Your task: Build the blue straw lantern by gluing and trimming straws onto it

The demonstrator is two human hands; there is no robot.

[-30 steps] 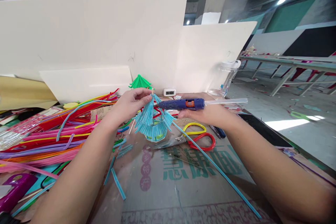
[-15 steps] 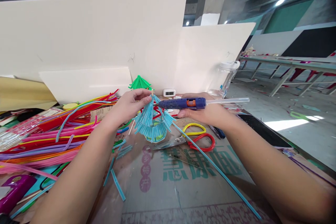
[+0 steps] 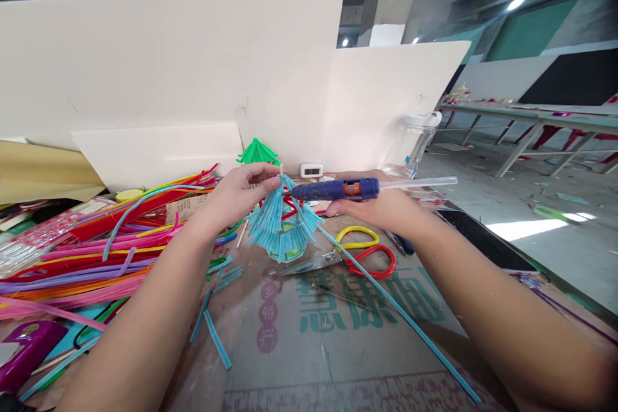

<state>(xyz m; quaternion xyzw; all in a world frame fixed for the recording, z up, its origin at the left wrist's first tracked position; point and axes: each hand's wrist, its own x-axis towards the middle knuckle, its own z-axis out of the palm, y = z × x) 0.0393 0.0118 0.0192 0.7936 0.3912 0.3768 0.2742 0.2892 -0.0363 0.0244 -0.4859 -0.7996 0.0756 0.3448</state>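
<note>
A light-blue tiered model (image 3: 277, 225), shaped like a small pagoda roof with red pieces showing inside, stands at the middle of the table. My left hand (image 3: 246, 190) is closed on its top, thumb and fingers pinching near a small wooden stick end. My right hand (image 3: 369, 206) is wrapped around a dark blue hot glue gun (image 3: 333, 190), whose nozzle points left and meets the upper part of the model. A clear glue stick (image 3: 420, 183) sticks out of the gun's back. Scissors (image 3: 367, 257) with yellow and red handles lie just in front.
Colourful pipe cleaners (image 3: 106, 257) are heaped at left, with short blue cut pieces (image 3: 217, 341) beside them. A long blue strip (image 3: 410, 322) runs toward me. Behind stand a green model roof (image 3: 257, 152), a small digital clock (image 3: 311, 170), a clear jug (image 3: 408, 145) and white boards (image 3: 168, 64).
Almost nothing differs. The glue gun has shifted very slightly, and both hands keep their hold in the same place.
</note>
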